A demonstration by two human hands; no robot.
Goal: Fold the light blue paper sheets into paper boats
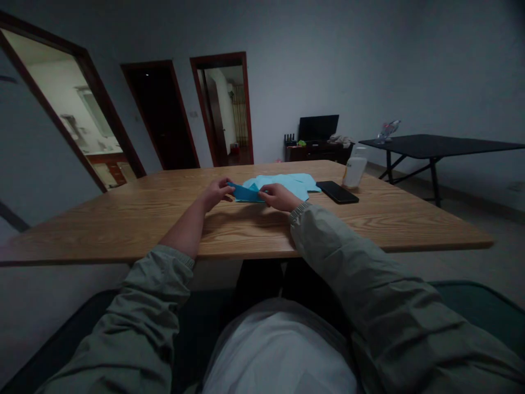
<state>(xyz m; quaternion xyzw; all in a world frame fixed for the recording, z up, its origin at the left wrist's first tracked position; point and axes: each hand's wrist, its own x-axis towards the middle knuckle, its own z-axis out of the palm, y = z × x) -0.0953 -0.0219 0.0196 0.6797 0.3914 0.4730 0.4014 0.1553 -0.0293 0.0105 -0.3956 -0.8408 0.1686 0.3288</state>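
Observation:
Between my hands is a folded piece of blue paper, raised just above the table and darker on the side facing me. My left hand pinches its left end between thumb and fingers. At the right end, my right hand has its fingers closed on the paper's edge. A small folded point sticks up near the middle of the piece. Behind it, several light blue paper sheets lie spread flat on the wooden table, partly hidden by my right hand.
Right of the sheets lies a black phone, with a white bottle standing behind it. Farther off are a black table at the right and a television on a low cabinet. The wooden table's front edge runs under my forearms.

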